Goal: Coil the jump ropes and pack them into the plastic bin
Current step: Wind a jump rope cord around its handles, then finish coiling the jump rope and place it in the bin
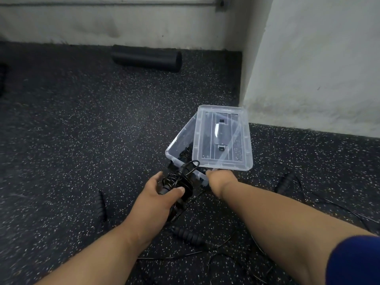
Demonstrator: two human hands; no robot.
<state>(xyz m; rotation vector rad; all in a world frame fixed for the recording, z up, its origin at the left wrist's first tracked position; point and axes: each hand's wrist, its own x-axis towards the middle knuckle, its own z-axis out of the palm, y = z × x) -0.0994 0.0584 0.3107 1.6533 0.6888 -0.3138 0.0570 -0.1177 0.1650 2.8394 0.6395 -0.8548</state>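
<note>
One coiled jump rope (181, 177) clamped in left grip (162, 194), beside the bin (178, 140).

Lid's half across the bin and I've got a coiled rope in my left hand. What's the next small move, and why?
Probably lower the coiled rope in the left hand into the gap at the bin's near left corner: the right hand holds the lid askew, leaving that side open.

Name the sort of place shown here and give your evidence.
Probably a gym or home workout room: speckled rubber floor, a black foam roller by the wall, and jump rope handles lying about.
</note>
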